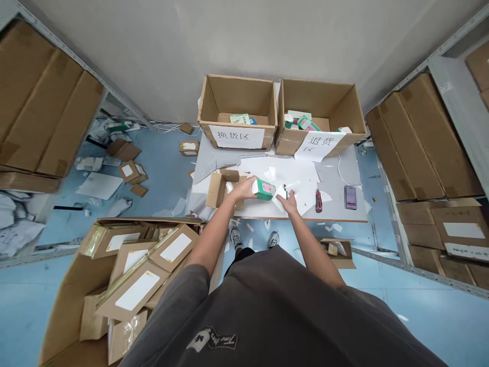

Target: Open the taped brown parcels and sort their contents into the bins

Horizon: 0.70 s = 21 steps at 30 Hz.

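Observation:
My left hand (pixel 245 189) is closed around a small green and white box (pixel 264 189) with a pink panel, held above the table. Close to its right end, my right hand (pixel 289 202) grips a white slip of paper (pixel 280 200) between thumb and fingers. An opened small cardboard box (pixel 216 189) stands by my left hand, with its flaps up. White paper sheets (pixel 248 165) lie under and behind both hands. To the right of my right hand, a red and black utility knife (pixel 318 201) rests on the table.
Two large open cartons, the left one (pixel 237 97) and the right one (pixel 321 102), stand at the table's back with handwritten paper signs. A phone-like device (pixel 350 198) lies at the right. A big carton of parcels (pixel 137 290) is at my left; scraps litter the blue floor (pixel 160 153).

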Motion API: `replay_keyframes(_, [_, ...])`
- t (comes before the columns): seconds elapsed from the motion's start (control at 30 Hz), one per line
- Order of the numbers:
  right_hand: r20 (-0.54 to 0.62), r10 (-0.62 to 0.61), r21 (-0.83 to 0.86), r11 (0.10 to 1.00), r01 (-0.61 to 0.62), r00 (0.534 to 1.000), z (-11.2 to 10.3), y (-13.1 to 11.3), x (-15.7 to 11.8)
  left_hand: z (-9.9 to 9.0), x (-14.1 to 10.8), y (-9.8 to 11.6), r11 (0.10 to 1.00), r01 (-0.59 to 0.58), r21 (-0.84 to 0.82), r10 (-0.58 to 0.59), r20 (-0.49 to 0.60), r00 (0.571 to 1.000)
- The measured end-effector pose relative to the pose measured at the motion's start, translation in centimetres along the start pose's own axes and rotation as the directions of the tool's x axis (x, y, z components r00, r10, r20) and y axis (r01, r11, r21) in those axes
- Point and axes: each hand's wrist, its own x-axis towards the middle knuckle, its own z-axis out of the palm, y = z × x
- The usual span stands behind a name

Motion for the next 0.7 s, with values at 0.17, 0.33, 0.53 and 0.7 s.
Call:
replay_keyframes(0.17, [0.338, -0.414, -0.153, 0.862, 0.484, 0.845, 1.6, 1.0, 2.3, -1.9, 3.8, 2.4, 0.965, -0.170, 0.201, 0.109, 0.282, 0.953])
replay_keyframes(0.33, [0.372, -0.465, -0.190, 0.809, 0.556, 0.803, 5.7, 1.0, 4.1, -0.3, 5.6, 2.8, 0.955, -0.193, 0.224, 0.114, 0.322, 0.940])
replay_keyframes(0.53, [0.231, -0.453, -0.233, 0.834, 0.501, 0.861, 7.9, 3.4, 5.3, 5.9, 4.0, 0.0, 0.988, -0.011, -0.154, -0.001, -0.074, 0.997])
replay_keyframes(0.7, [0.249, -0.452, -0.212, 0.837, 0.504, 0.856, 8.2, 5.1, 5.5, 10.3, 2.3, -0.6, 0.937, -0.004, -0.350, -0.041, -0.123, 0.991])
